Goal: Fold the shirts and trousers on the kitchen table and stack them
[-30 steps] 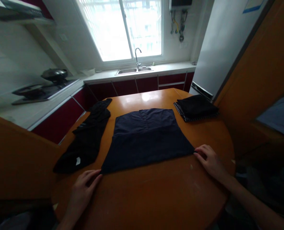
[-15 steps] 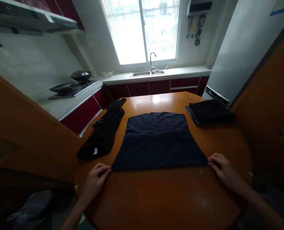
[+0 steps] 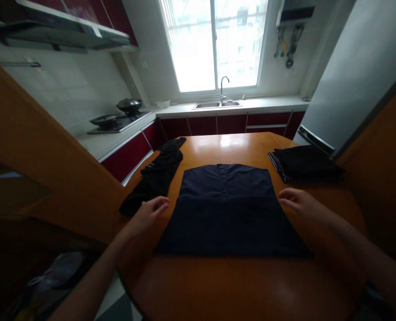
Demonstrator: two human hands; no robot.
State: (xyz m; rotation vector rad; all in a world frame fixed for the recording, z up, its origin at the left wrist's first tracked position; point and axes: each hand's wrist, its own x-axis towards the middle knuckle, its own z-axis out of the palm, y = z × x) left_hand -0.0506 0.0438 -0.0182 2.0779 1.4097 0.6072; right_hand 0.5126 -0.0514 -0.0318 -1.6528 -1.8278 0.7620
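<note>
Two pans (image 3: 128,105) sit on the stove (image 3: 121,124) at our far left. Next we see a rumpled black garment (image 3: 159,176) lying along the left side of the wooden table (image 3: 231,285). In front of its lower end we have the left hand (image 3: 148,216), fingers bent, a narrow gap between them and the thumb, holding nothing that we can see. In the middle we find the navy garment (image 3: 229,225), spread flat on the table, wider at the near edge. Just beside its right edge is the right hand (image 3: 298,200), loosely curled with the thumb slightly apart and nothing visible in its grasp; we cannot tell whether it touches the cloth. Farthest right on the table we see a folded dark stack (image 3: 308,162), near the fridge (image 3: 354,80).
</note>
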